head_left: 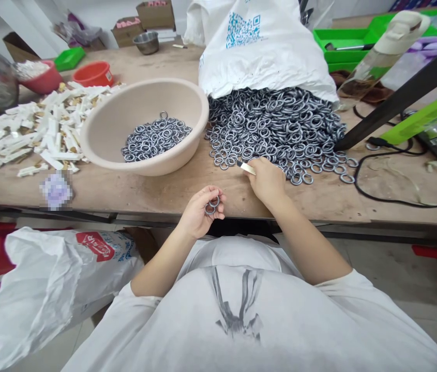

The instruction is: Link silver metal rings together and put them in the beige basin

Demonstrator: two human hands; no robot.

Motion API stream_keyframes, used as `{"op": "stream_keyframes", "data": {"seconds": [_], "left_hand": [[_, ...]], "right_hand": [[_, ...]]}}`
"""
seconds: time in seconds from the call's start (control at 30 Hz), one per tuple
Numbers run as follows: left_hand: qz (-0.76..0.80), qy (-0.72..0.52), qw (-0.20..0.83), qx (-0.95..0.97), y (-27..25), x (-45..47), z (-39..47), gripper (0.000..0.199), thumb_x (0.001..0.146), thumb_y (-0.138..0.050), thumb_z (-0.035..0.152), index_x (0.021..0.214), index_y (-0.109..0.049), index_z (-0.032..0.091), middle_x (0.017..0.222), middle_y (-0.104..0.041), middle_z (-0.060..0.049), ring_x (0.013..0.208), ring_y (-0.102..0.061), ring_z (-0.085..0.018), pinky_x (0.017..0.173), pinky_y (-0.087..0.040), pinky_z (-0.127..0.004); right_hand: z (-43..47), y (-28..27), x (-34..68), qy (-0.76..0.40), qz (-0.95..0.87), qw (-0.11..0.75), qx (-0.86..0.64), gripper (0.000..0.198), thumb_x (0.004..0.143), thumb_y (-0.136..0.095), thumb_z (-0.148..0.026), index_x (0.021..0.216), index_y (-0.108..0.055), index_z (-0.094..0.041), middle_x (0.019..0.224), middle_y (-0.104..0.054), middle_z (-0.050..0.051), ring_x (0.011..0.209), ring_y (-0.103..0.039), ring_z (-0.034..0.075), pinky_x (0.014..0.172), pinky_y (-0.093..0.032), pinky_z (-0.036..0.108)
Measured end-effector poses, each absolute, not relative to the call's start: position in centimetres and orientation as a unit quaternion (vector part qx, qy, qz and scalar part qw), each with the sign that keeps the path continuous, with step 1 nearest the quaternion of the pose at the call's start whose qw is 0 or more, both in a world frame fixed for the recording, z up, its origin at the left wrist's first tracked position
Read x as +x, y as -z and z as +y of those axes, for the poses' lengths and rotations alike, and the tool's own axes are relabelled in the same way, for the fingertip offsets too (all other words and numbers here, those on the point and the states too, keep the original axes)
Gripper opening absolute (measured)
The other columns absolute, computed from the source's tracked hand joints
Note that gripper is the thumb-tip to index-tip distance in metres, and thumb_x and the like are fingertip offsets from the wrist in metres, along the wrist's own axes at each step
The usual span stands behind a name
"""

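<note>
Your left hand (201,211) is closed on a few small grey metal rings (212,204), pinched between fingertips and thumb just off the near edge of the worn wooden counter (144,191). Your right hand (267,180) rests on the counter to the right and slightly farther out, fingers clamped on a small pale flat tool with a dark tip (245,167). The tool's long axis points left and away, its tip touching the near fringe of the large heap of loose grey rings (276,129). That heap lies directly ahead of your right hand, which is the nearer of the two to it; the held rings sit near and to the left of that hand.

The heap spills from the mouth of a white plastic sack printed with a blue code square (257,46). Left of it, just beside the heap, stands a wide beige plastic bowl (125,111) holding a shallow layer of the same rings (155,138). Farther left lie scattered white paper wrappers (43,129) and two red bowls (94,74). A black cable (381,194) loops across the counter at right.
</note>
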State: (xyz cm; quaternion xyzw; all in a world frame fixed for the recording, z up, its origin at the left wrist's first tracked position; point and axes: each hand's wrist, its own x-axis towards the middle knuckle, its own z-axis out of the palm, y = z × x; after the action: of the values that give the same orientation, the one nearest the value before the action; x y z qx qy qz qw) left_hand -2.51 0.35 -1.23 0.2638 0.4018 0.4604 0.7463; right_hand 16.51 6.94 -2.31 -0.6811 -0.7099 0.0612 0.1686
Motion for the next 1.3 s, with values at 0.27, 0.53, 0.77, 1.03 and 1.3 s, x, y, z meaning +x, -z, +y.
{"op": "stream_keyframes", "data": {"seconds": [0.27,0.53,0.77,1.03,1.3], "left_hand": [[0.432,-0.483,0.693,0.316,1.6,-1.7,0.2,0.041,0.067,-0.085,0.042,0.085,-0.058,0.016,0.061,-0.045,0.008,0.045,-0.034,-0.003,0.038,-0.028,-0.015],[0.439,-0.465,0.631,0.44,2.6,-1.5,0.1,0.046,0.075,-0.078,0.056,0.077,-0.054,0.017,0.057,-0.04,0.008,0.046,-0.028,-0.003,0.041,-0.022,-0.02],[0.443,-0.45,0.631,0.45,2.8,-1.5,0.2,0.045,0.076,-0.075,0.058,0.082,-0.061,0.016,0.059,-0.043,0.007,0.046,-0.027,-0.004,0.042,-0.021,-0.022],[0.442,-0.494,0.601,0.446,3.4,-1.6,0.4,0.039,0.077,-0.077,0.054,0.082,-0.065,0.017,0.063,-0.051,0.005,0.052,-0.034,-0.006,0.049,-0.03,-0.021],[0.469,-0.484,0.565,0.476,3.7,-1.8,0.2,0.039,0.079,-0.074,0.055,0.08,-0.065,0.017,0.067,-0.059,0.001,0.058,-0.045,-0.009,0.054,-0.035,-0.022]], "right_hand": [[5.9,1.3,15.6,-0.311,-0.658,0.419,-0.543,0.008,0.078,-0.072,-0.025,0.076,-0.07,-0.017,0.079,-0.063,0.002,0.074,-0.055,0.017,0.073,-0.041,0.032],[3.9,0.9,13.7,-0.544,-0.571,0.462,-0.406,0.024,0.075,-0.074,-0.04,0.078,-0.064,-0.018,0.065,-0.057,-0.004,0.059,-0.048,0.01,0.057,-0.039,0.025],[3.7,1.1,13.6,-0.597,-0.535,0.442,-0.401,0.036,0.072,-0.079,-0.048,0.078,-0.062,-0.017,0.057,-0.05,-0.008,0.046,-0.04,0.006,0.044,-0.03,0.022],[3.4,0.8,13.7,-0.626,-0.525,0.438,-0.375,0.036,0.073,-0.079,-0.048,0.083,-0.066,-0.016,0.061,-0.056,-0.006,0.047,-0.036,0.005,0.042,-0.025,0.022],[3.1,1.0,13.5,-0.64,-0.523,0.437,-0.355,0.037,0.076,-0.077,-0.05,0.083,-0.064,-0.016,0.069,-0.059,-0.002,0.061,-0.049,0.009,0.052,-0.034,0.023]]}}
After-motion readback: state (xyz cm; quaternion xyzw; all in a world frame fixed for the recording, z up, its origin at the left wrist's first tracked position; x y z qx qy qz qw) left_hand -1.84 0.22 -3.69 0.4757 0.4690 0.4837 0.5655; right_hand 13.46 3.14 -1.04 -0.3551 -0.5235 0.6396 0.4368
